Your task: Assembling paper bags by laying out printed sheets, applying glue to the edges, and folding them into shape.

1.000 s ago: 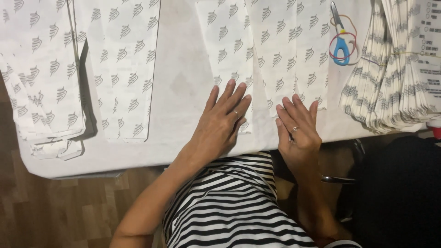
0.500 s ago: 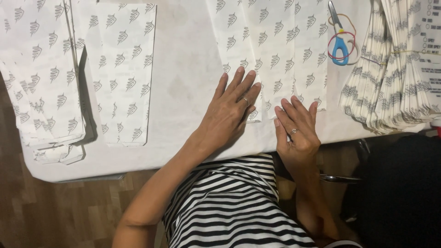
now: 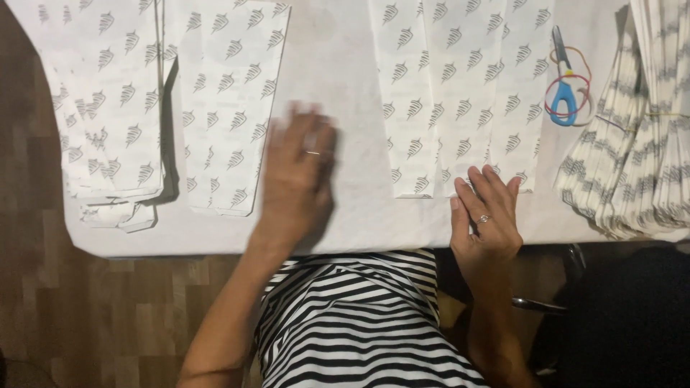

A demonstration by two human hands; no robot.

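My left hand (image 3: 298, 172) is blurred with motion over the bare white table (image 3: 338, 93), fingers spread, between two groups of printed paper sheets. It holds nothing. Just left of it lies a white sheet with a grey leaf print (image 3: 230, 108). My right hand (image 3: 487, 212) lies flat, fingers apart, on the lower edge of the folded leaf-print sheets (image 3: 460, 86) near the table's front edge.
A stack of leaf-print sheets (image 3: 108, 108) sits at the far left. Blue-handled scissors (image 3: 564, 93) with rubber bands lie at the right, beside a fanned pile of striped paper bags (image 3: 632, 158). Wooden floor shows below the table edge.
My left hand has swept leftward off the folded sheets onto the bare table. My right hand has stayed on the sheets' lower edge.
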